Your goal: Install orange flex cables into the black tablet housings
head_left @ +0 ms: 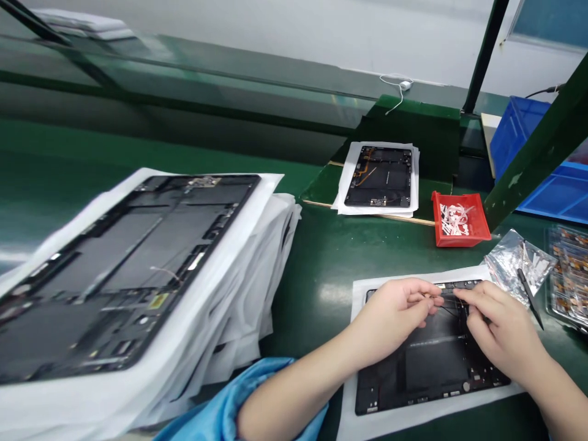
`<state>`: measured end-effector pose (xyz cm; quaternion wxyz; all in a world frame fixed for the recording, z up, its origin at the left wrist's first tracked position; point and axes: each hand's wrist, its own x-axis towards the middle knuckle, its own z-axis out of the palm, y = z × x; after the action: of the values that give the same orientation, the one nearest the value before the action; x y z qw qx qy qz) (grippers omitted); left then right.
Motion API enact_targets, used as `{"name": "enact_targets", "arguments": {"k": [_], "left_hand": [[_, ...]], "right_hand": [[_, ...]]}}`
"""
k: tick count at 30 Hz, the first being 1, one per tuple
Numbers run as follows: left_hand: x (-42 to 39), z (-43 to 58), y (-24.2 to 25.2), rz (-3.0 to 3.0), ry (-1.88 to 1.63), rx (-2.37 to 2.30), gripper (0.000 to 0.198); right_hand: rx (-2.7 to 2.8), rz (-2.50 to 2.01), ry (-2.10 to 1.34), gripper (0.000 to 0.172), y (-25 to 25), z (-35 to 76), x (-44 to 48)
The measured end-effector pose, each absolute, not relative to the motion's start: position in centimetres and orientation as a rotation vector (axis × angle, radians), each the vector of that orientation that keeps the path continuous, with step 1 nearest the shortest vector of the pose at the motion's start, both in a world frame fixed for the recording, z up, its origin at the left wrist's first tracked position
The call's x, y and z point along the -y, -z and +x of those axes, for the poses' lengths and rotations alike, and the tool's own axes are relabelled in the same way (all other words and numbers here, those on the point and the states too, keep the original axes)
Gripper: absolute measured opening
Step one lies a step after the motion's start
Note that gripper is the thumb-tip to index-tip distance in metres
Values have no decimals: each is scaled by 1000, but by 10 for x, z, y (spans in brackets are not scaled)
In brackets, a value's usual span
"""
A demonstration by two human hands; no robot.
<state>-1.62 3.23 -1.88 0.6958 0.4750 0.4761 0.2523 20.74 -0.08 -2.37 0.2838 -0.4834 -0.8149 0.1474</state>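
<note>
A black tablet back housing [436,361] lies on a white sheet [362,422] in front of me, its inner side up. Over its far edge, my left hand [404,312] is closed, thumb and fingers pinched around what looks like a thin wire [448,311]. Close by on the right, my right hand [500,321] reaches its index finger to the same far edge, with the thumb bent below it. Whatever sits at the right fingertips is too small to make out. Small parts and screws line the housing's near edge.
On the left stands a tall stack of housings [124,263] layered with white sheets. Another housing [381,174] lies on a green board behind. A red bin [463,239] of small white parts, a plastic bag [509,257], black tweezers or pen-like tool [529,297], clear trays [569,275] and blue crates [551,190] are rightward.
</note>
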Motion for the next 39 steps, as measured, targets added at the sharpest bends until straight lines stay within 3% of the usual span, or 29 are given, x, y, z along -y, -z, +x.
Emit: {"name": "enact_targets", "arguments": {"k": [12, 22, 39], "left_hand": [[-34, -18, 11, 972, -428, -1031, 27], [-34, -16, 5, 959, -462, -1000, 17], [-27, -14, -2, 1283, -582, -1018, 25]], "right_hand": [[1767, -1433, -1211, 24, 19, 200, 1], [1471, -1422, -1434, 25, 17, 192, 7], [1320, -1370, -1488, 29, 13, 182, 9]]}}
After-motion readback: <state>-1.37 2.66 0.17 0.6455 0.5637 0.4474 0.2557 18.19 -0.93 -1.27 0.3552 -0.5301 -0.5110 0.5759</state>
